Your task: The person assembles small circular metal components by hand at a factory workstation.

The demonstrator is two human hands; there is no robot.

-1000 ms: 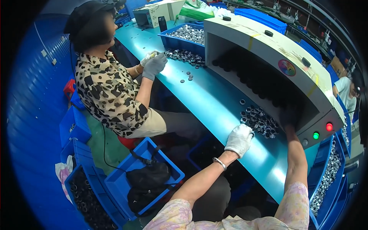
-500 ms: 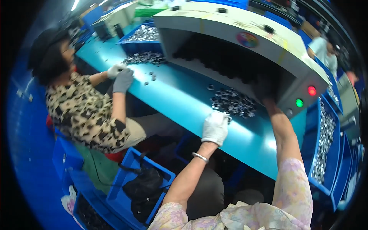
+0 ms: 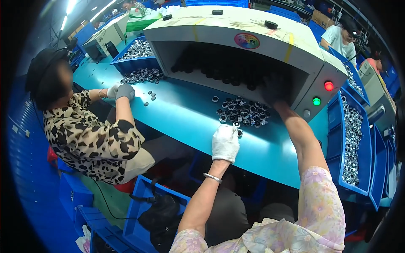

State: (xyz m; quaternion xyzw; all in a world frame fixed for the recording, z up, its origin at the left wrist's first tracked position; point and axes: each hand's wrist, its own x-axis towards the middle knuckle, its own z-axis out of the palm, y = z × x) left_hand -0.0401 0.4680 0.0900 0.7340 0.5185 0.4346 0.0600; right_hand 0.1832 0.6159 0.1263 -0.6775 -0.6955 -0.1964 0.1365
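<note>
In a white glove, my left hand (image 3: 225,142) is closed at the near edge of a pile of small round metal parts (image 3: 242,112) with dark centres. One such part (image 3: 236,125) shows at its fingertips, and another lies right beside them. My right arm reaches into the dark opening of a white box-shaped machine (image 3: 308,95). Inside, my right hand (image 3: 276,87) is a dim shape, and its fingers are too dark to read. Rows of dark round pieces (image 3: 211,74) line the opening near it.
The blue-green table (image 3: 181,122) runs under the machine. At the left, a co-worker's gloved hands (image 3: 121,91) are beside another pile of parts (image 3: 142,76). Blue bins of parts stand at the right (image 3: 366,185) and back left (image 3: 122,65). A blue crate (image 3: 135,211) holds a black bag.
The whole view has shifted, so the table and machine sit further left in it. My left hand stays at the pile's near edge, and my right hand remains inside the machine.
</note>
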